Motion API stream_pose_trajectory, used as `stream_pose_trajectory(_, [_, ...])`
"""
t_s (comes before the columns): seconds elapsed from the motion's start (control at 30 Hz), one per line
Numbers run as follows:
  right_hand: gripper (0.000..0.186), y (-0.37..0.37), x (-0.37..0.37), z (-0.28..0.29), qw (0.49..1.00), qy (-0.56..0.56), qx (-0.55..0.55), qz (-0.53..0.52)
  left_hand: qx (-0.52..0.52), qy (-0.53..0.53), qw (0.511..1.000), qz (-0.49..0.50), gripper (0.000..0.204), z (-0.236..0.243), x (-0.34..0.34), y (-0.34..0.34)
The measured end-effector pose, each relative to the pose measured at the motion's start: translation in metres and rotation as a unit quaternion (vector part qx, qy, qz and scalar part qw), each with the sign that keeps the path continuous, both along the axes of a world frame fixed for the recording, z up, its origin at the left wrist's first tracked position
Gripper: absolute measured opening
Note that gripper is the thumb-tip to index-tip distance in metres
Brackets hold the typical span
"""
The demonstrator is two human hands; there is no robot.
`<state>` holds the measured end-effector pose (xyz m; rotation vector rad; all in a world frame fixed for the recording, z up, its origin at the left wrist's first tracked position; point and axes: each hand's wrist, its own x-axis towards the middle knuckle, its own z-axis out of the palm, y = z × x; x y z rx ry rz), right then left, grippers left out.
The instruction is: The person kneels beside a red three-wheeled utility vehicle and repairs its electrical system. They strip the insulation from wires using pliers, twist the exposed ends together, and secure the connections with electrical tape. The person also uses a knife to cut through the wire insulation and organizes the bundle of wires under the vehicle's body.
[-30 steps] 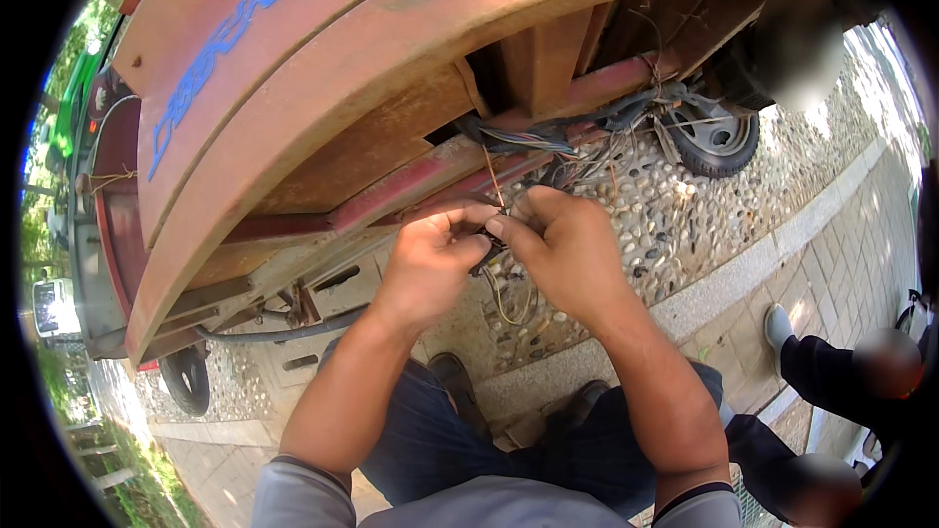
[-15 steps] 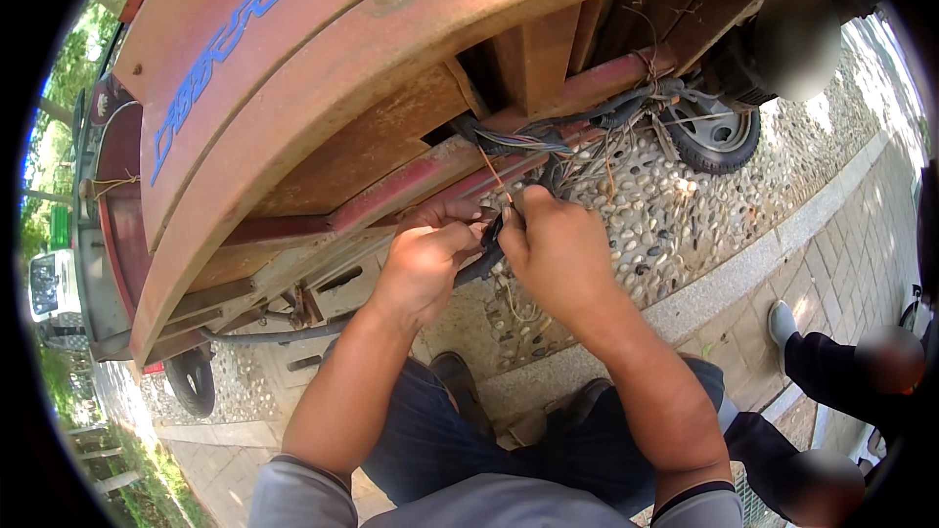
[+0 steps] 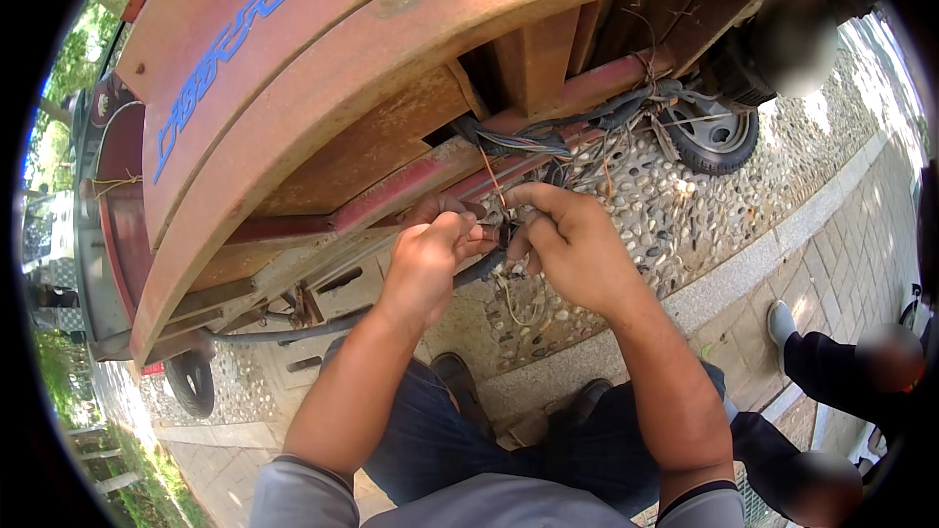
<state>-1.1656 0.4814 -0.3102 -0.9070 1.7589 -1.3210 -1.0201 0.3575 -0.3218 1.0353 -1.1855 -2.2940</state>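
Below the faded red vehicle body (image 3: 411,5) hangs a bundle of wires (image 3: 523,142), with a thin orange wire (image 3: 490,166) running down between my hands. My left hand (image 3: 430,254) is closed with finger and thumb pinching at the wire ends and a small dark piece (image 3: 506,237), which looks like a connector. My right hand (image 3: 567,249) curls round the same piece from the right, fingertips on the orange wire. The fingertips partly hide what they grip.
A small wheel (image 3: 706,142) stands at upper right, another tyre (image 3: 188,381) at lower left. Pebbled paving (image 3: 675,225) lies beneath the vehicle. Two people's dark-trousered legs (image 3: 812,362) are at the right. A dark hose (image 3: 293,334) runs low across the underside.
My fingers have shifted around the small dark piece, and my right index finger now reaches further left onto the orange wire.
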Motion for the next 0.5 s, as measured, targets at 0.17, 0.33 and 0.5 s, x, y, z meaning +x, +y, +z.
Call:
stream_pose_trajectory(0.17, [0.037, 0.0, 0.0, 0.006, 0.999, -0.049, -0.015, 0.009, -0.145, -0.055, 0.986, -0.057, 0.016, 0.001, 0.0, 0.002])
stream_pose_trajectory(0.33, [0.038, 0.001, -0.004, 0.004, 0.993, -0.121, -0.011, 0.006, -0.233, -0.065, 0.968, -0.073, 0.011, 0.0, -0.003, 0.006])
stream_pose_trajectory(0.5, [0.037, 0.001, -0.007, 0.002, 0.99, -0.138, -0.02, 0.014, -0.212, -0.047, 0.973, -0.084, 0.006, -0.001, -0.006, -0.002])
